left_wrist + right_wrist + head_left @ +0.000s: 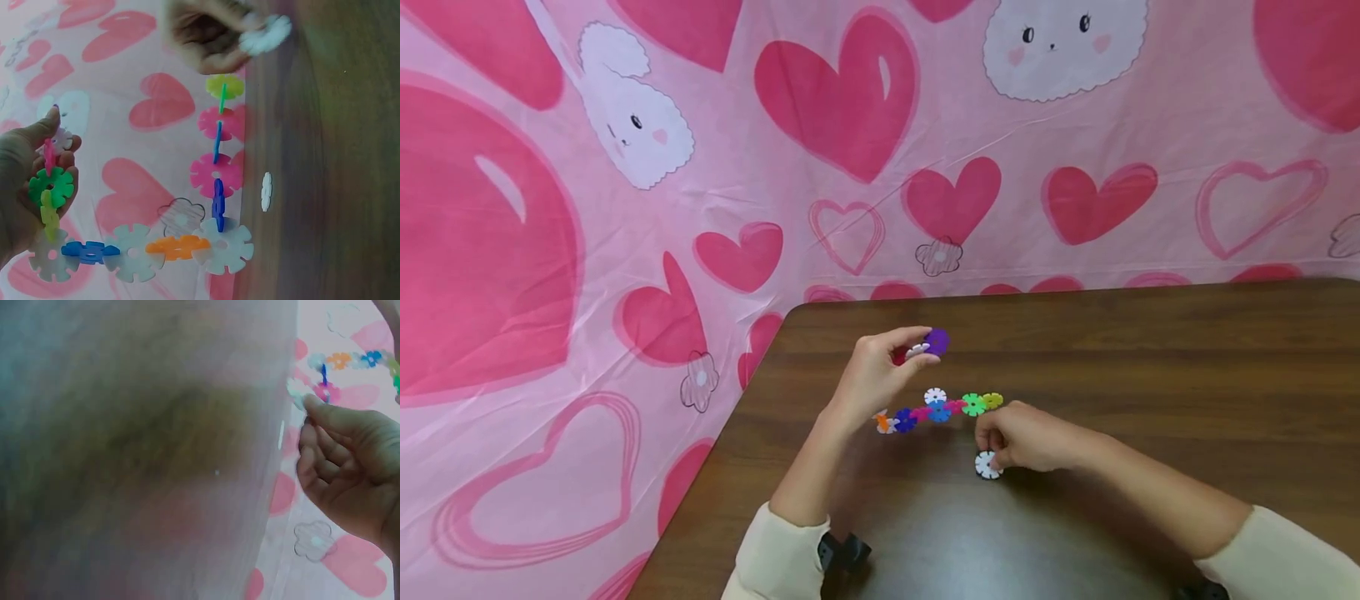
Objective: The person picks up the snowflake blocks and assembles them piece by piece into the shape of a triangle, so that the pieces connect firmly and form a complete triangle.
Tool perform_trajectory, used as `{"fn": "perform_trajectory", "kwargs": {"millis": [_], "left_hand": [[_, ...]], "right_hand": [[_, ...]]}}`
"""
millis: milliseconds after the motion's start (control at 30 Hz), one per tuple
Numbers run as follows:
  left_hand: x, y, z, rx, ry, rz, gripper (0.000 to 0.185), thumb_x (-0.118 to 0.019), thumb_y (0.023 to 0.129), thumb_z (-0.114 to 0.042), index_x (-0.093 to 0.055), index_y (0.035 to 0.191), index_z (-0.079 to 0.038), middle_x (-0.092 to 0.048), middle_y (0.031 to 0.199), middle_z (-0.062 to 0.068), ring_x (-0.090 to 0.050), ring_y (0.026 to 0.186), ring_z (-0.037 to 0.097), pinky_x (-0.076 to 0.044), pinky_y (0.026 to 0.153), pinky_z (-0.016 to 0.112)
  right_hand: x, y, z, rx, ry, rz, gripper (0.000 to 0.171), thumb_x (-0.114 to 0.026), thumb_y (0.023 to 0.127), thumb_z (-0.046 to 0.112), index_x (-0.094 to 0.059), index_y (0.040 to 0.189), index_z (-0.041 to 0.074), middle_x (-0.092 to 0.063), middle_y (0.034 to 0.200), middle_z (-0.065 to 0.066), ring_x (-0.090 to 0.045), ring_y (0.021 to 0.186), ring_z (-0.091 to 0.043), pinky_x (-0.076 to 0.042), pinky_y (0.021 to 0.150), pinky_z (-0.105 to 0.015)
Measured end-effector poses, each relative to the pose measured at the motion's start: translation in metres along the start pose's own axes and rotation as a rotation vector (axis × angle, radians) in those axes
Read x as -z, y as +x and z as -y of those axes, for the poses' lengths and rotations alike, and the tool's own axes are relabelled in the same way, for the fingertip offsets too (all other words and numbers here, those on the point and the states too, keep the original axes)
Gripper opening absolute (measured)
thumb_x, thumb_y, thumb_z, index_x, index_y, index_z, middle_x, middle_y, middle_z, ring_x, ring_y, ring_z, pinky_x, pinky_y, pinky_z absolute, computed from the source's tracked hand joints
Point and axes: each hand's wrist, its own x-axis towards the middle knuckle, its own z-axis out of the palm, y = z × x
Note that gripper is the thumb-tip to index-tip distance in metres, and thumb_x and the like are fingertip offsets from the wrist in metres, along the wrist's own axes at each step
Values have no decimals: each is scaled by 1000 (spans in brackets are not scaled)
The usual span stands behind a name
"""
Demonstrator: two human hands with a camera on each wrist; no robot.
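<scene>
The left hand (880, 369) is closed to a pinch, thumb and fingers gripping the upper end of a chain of notched discs (939, 412), with a purple disc (942, 341) poking out past the fingertips. The right hand (1026, 436) — nearer the wearer — has thumb and finger pinched on a white disc (985, 472), its other fingers curled in, just beside the far end of the chain.

From the left hand the links drop through pink, green and yellow, then white, blue, white and an orange disc (180, 248) to one more white. There the chain turns and runs sideways toward the right hand, ending in a green disc (973, 405) and a yellow disc (992, 401). Whether this stretch touches the wood or hangs just above it, I can't fairly say.

Beyond it, apart from the chain, a loose white piece (267, 192) lies flat.

All this sits over the left part of a brown table (1225, 358), in from its left edge and on the near side of its far left corner. Cream sleeves (1277, 554) reach in across the near side — a black fitting (844, 552) at the left cuff. Past the far and left edges hangs a pink cloth (1037, 133) printed with hearts and white animal faces.
</scene>
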Motion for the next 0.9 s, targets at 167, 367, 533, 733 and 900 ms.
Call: {"fn": "perform_trajectory", "kwargs": {"millis": [167,367,533,733,900], "left_hand": [[-4,-2,-4,3,-20,73,34,-75,80,-12,-68,112,-1,-70,91,6,-54,64,11,-48,55,20],[-8,-2,-10,13,-19,151,34,-74,81,-13,-68,113,-2,-70,97,7,-56,66,14,-50,58,20],[-12,-2,-13,22,-12,198,34,-73,83,-17,-68,114,-4,-70,97,6,-54,64,10,-49,56,20],[-15,-1,-14,5,-9,209,35,-73,83,-16,-67,114,-3,-70,96,6,-54,65,7,-50,57,20],[-16,-1,-14,10,-30,224,35,-74,82,-16,-67,114,-3,-70,94,5,-57,63,7,-52,58,20]], "right_hand": [[16,-3,-3,9,-7,-296,13,-76,79,8,-65,74,14,-58,65,11,-47,58,-2,-43,51,-22],[36,-7,5,-38,96,-663,9,-76,77,2,-71,84,4,-67,76,-1,-56,64,-9,-48,56,-21],[47,-9,13,-22,225,-768,14,-74,80,4,-71,93,-1,-68,80,-7,-56,64,-10,-47,54,-20],[51,-10,19,49,239,-771,14,-73,80,3,-71,94,1,-68,81,-3,-56,64,-11,-47,53,-22],[50,-9,20,129,251,-746,14,-71,79,-3,-72,92,2,-66,83,-3,-58,68,-11,-51,59,-20]]}}
